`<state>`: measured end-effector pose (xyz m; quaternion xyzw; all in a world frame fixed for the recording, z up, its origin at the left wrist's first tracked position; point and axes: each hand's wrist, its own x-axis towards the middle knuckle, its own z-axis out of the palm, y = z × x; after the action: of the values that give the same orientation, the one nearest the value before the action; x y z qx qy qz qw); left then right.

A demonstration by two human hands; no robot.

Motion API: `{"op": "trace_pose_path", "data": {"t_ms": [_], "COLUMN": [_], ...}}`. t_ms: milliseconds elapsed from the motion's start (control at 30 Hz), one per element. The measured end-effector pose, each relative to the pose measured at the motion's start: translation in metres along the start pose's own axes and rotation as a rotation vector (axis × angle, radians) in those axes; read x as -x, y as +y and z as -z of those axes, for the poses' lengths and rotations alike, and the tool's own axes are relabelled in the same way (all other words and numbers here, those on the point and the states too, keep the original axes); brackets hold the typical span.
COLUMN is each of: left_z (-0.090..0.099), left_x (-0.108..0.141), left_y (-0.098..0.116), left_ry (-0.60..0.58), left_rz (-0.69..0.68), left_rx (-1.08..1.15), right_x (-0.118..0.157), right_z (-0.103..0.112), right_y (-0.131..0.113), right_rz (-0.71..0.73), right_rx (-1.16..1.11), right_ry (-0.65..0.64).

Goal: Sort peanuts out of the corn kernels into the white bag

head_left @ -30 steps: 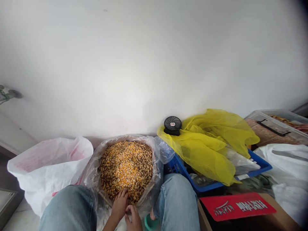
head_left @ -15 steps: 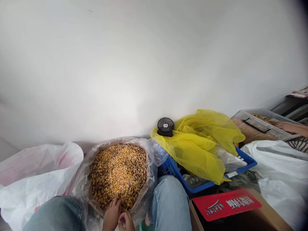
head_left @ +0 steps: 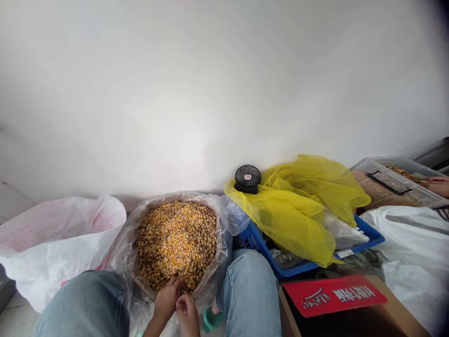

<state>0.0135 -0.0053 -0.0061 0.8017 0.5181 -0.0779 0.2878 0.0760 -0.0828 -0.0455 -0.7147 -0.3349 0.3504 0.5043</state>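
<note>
A bag lined with clear plastic stands between my knees, filled with yellow and white corn kernels and unshelled peanuts. Over its near edge my left hand reaches in, its fingers bent together at the kernels. Whatever those fingertips hold is hidden. Just to the right and lower, my right hand is curled, with thumb and fingers pinched. Too little shows to name anything in that pinch. The two hands nearly touch.
A white sack stands at left. To the right are a small black fan, yellow mesh cloth, a blue basket and an open cardboard box. Another person's hand is at a clear plastic bin.
The view has shifted slightly, and the surroundings on the right sit farther right. My hands remain at the bag's near edge, a little higher in view. The other person's hand has drawn rightward.
</note>
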Motion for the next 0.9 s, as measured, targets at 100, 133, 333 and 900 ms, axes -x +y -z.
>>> {"op": "trace_pose_path", "data": {"t_ms": [100,133,333,900], "left_z": [-0.001,-0.001,-0.017,-0.011], "left_x": [-0.001,-0.002,-0.012,-0.002], "left_y": [-0.002,-0.002,0.003,0.018], "left_ry": [0.022,0.046,0.201,0.208], "left_rz": [-0.007,-0.015,-0.032,0.096], "left_rx": [0.134,0.197,0.751,0.954], "right_x": [-0.015,-0.025,-0.111,-0.147], "right_z": [0.009,0.012,0.042,0.063], "right_y": [-0.018,-0.024,-0.049,-0.031], "right_rz": [-0.030,-0.027,0.089,0.139], "right_rx": [-0.040,-0.017,0.607,1.206], "right_ry": [0.025,0.057,0.168,-0.047]}}
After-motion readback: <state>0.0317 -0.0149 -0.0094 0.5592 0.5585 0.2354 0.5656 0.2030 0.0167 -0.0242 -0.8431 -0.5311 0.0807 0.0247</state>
